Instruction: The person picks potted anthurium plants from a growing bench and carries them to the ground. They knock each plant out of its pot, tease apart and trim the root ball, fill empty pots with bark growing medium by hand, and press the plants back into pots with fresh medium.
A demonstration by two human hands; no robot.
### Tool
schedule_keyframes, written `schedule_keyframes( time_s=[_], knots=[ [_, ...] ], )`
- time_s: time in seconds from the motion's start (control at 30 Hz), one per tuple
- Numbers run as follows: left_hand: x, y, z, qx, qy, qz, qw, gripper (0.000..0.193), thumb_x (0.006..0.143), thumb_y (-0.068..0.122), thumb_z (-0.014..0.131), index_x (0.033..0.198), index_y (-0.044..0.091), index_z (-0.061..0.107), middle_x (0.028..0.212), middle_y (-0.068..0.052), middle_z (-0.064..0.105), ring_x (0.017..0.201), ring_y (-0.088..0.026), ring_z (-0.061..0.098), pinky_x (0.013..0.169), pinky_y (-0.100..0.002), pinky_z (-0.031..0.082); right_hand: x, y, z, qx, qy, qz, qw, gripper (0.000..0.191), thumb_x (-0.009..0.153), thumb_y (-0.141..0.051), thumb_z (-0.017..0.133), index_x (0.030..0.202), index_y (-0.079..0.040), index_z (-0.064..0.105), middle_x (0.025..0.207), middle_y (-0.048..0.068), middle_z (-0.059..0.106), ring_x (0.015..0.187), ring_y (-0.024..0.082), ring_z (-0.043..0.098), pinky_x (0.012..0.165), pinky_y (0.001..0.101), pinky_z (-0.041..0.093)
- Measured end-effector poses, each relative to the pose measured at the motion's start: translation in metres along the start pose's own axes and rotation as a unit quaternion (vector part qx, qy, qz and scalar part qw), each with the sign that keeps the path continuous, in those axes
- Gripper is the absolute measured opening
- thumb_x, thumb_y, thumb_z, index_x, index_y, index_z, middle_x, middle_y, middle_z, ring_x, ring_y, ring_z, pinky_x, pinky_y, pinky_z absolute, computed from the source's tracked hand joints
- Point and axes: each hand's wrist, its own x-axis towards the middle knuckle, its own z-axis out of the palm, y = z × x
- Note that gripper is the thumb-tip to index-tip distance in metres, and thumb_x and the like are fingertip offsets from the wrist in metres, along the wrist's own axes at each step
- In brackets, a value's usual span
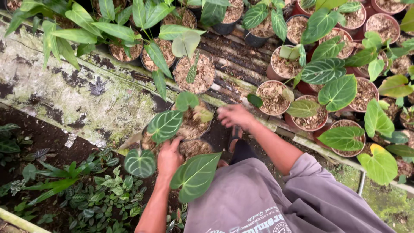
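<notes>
From the head camera, the left hand point(169, 157) has its grip closed on the rim of a dark potted plant point(181, 127) with veined heart-shaped leaves, held near the person's lap just off the mossy concrete ledge point(64, 92); the right hand point(235, 115) hovers blurred at the pot's right edge, fingers loosely curled, holding nothing I can make out. Judging by this, the pot is in hand but not yet set among the rows of potted plants point(327, 82) on the far right
</notes>
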Motion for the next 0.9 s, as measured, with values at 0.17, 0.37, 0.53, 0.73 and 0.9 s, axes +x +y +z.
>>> schedule_keyframes(
  time_s=[0.17, 0.37, 0.53, 0.73, 0.9],
  knots=[
    [0.004, -0.006, -0.008, 0.024, 0.001, -0.059, 0.998, 0.06, 0.068, -0.005, 0.068, 0.122, 0.021, 0.07, 0.121, -0.021, 0.064, 0.099, -0.044, 0.068, 0.08, -0.052, 0.057, 0.138, -0.056, -0.124, 0.26, 0.179, -0.056, 0.947, 0.037, 0.097, -0.026, 0.059, 0.123, 0.0, 0.063, 0.107, 0.013, 0.076, 0.089, 0.021, 0.077, 0.081, 0.0328, 0.068],
    [0.023, -0.006, 0.014, 0.082, 0.005, -0.184, 0.98, 0.048, 0.082, 0.002, 0.068, 0.122, 0.028, 0.07, 0.109, -0.017, 0.067, 0.089, -0.04, 0.071, 0.076, -0.05, 0.058, 0.245, -0.14, -0.204, 0.359, 0.284, -0.051, 0.888, 0.045, 0.103, -0.035, 0.057, 0.119, 0.006, 0.061, 0.102, 0.023, 0.072, 0.073, 0.028, 0.072, 0.052, 0.0348, 0.058],
    [0.041, -0.001, 0.039, 0.068, 0.047, -0.264, 0.961, 0.046, 0.084, 0.003, 0.067, 0.121, 0.03, 0.072, 0.103, -0.017, 0.068, 0.082, -0.036, 0.073, 0.072, -0.049, 0.06, 0.294, -0.163, -0.228, 0.432, 0.314, -0.064, 0.843, 0.034, 0.1, -0.02, 0.053, 0.12, 0.007, 0.055, 0.109, 0.025, 0.07, 0.073, 0.032, 0.078, 0.048, 0.034, 0.062],
    [0.034, 0.004, 0.052, -0.052, 0.089, -0.33, 0.938, 0.05, 0.083, 0.0, 0.066, 0.124, 0.027, 0.071, 0.1, -0.014, 0.068, 0.076, -0.028, 0.071, 0.071, -0.044, 0.057, 0.282, -0.119, -0.227, 0.255, 0.323, -0.089, 0.907, 0.033, 0.097, -0.023, 0.058, 0.124, -0.004, 0.061, 0.114, 0.016, 0.071, 0.086, 0.028, 0.073, 0.064, 0.0396, 0.054],
    [0.036, 0.006, 0.056, -0.048, 0.107, -0.349, 0.93, 0.05, 0.083, 0.001, 0.067, 0.126, 0.026, 0.07, 0.096, -0.013, 0.068, 0.074, -0.026, 0.069, 0.071, -0.042, 0.056, 0.269, -0.108, -0.245, -0.224, 0.282, -0.208, 0.91, 0.029, 0.096, -0.028, 0.07, 0.118, -0.008, 0.07, 0.11, 0.012, 0.076, 0.098, 0.026, 0.073, 0.085, 0.0402, 0.056]
  ],
)
